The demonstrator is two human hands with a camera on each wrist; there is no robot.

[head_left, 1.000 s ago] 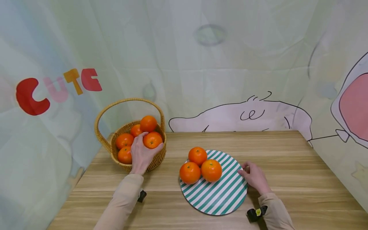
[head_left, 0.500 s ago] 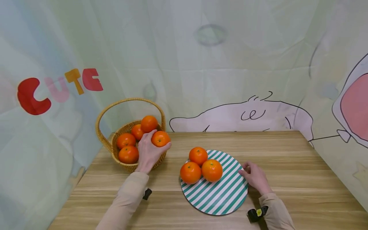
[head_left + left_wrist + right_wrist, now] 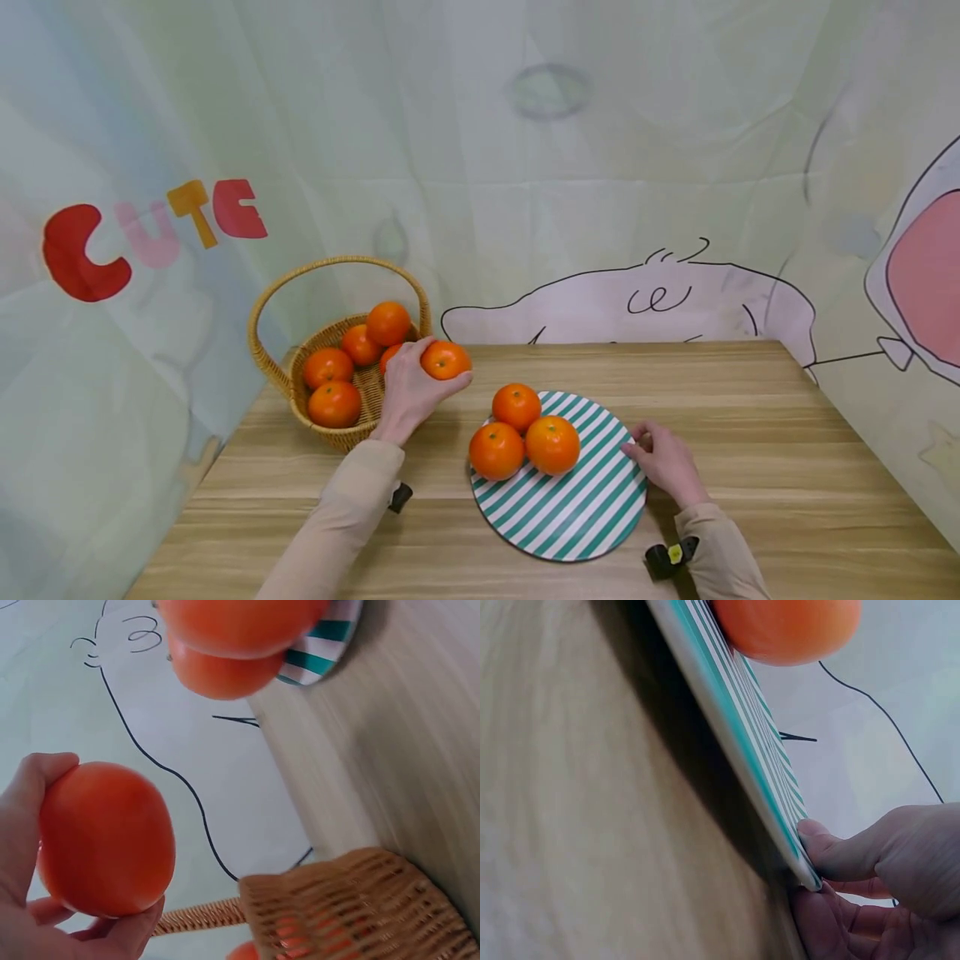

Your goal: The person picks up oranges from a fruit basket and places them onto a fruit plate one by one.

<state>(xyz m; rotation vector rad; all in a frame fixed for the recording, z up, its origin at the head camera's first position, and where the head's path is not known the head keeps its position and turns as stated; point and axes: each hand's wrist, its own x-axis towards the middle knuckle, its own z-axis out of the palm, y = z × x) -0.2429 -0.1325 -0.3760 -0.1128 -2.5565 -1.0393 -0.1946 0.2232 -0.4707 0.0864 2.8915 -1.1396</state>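
My left hand [image 3: 414, 385] grips a tangerine [image 3: 446, 360] between thumb and fingers, just right of the basket rim. The left wrist view shows this tangerine [image 3: 107, 838] up close, raised beside the wicker basket [image 3: 360, 907]. Several more tangerines lie inside the basket [image 3: 369, 385], one partly hidden by my left hand. On a round board [image 3: 592, 508] with green and white stripes, three tangerines [image 3: 552, 445] sit together at its left side. My right hand [image 3: 666, 463] pinches the board's right edge, thumb on top and fingers below, as the right wrist view shows.
The basket's tall arched handle [image 3: 341, 260] rises over its opening. Everything stands on a wooden table [image 3: 780, 467], whose back edge meets a printed curtain [image 3: 480, 167]. A black wrist device [image 3: 667, 560] sits by the right sleeve.
The left hand has lifted a tangerine out of the basket and carried it right, past the rim. Another tangerine now shows behind that hand. The right hand and board stay put.
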